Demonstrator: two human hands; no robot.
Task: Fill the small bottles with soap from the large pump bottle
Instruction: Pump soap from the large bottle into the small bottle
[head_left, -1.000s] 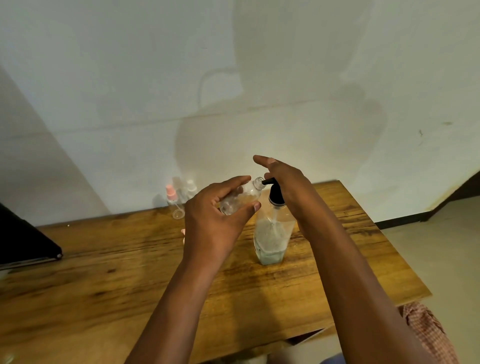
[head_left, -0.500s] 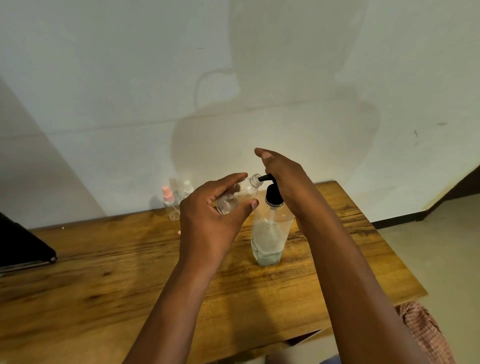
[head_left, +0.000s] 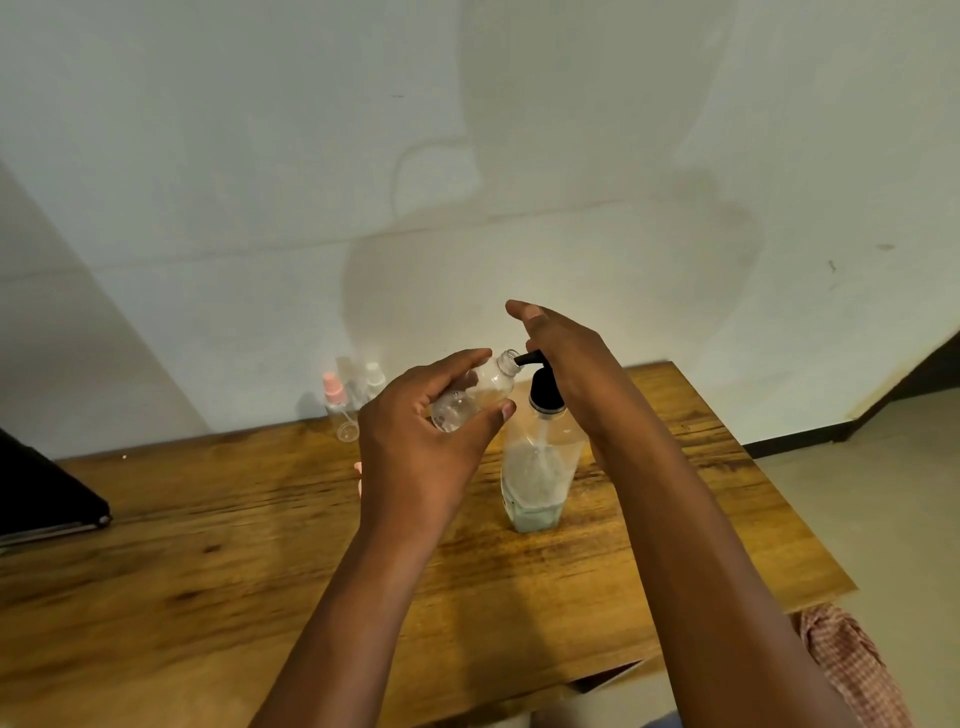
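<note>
Clear small bottle (head_left: 475, 397) sits in our left hand (head_left: 421, 441), fingers and thumb curled round its body, tilted so its open neck points right and up at the black spout (head_left: 527, 358) of the pump bottle (head_left: 535, 467). Neck and spout tip touch or nearly so; we cannot tell which. Our right hand (head_left: 566, 364) rests on the black pump head, palm down, fingers straight and stretched toward the wall (head_left: 260, 156), not curled round anything. Pump bottle stands upright on the wooden table (head_left: 208, 545), right of centre, clear with a pale liquid in the lower part. At the back of the table, against the wall, more small bottles (head_left: 358, 387) stand close together, one with a pink cap (head_left: 332, 384); well apart from the pump bottle. Something pink peeks out at the edge of our left hand, too hidden to name. Dark flat object (head_left: 47, 499) at the table's left edge. Checked cloth (head_left: 852, 670) bottom right, below the table edge.
</note>
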